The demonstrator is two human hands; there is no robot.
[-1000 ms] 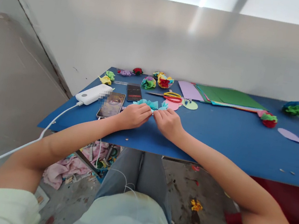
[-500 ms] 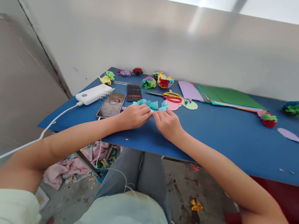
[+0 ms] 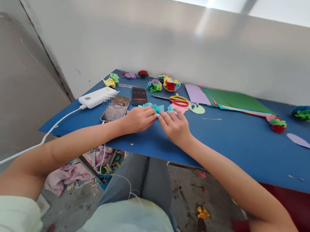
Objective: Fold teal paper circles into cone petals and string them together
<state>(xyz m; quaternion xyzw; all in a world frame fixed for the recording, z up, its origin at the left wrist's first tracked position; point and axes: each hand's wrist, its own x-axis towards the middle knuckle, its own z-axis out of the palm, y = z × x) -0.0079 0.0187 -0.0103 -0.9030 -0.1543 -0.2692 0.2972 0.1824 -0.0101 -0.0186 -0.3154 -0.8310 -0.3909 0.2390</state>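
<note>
Above the front of the blue table, a turquoise paper flower point(image 3: 158, 108) with pointed petals is between my two hands. My left hand point(image 3: 140, 120) pinches its left near side with thumb and fingers. At the right near edge, my right hand point(image 3: 175, 127) pinches the paper too, its upper fingers a little raised. The fingers cover the flower's lower part. Just behind lie red and yellow scissors point(image 3: 179, 100), pink scalloped paper point(image 3: 180, 108) and a pale green paper oval point(image 3: 197, 108).
Left of my hands are a phone point(image 3: 116, 108), a dark phone point(image 3: 139, 96) and a white power bank point(image 3: 97, 97) with a cable. Several paper flowers point(image 3: 154, 86) line the back. Coloured sheets point(image 3: 237, 101) lie by the wall; a lilac oval point(image 3: 300, 140) is at right.
My right hand's upper fingers have lifted and spread slightly. A thin pale streak now shows on the table right of the green oval. My left hand stays nearly in place.
</note>
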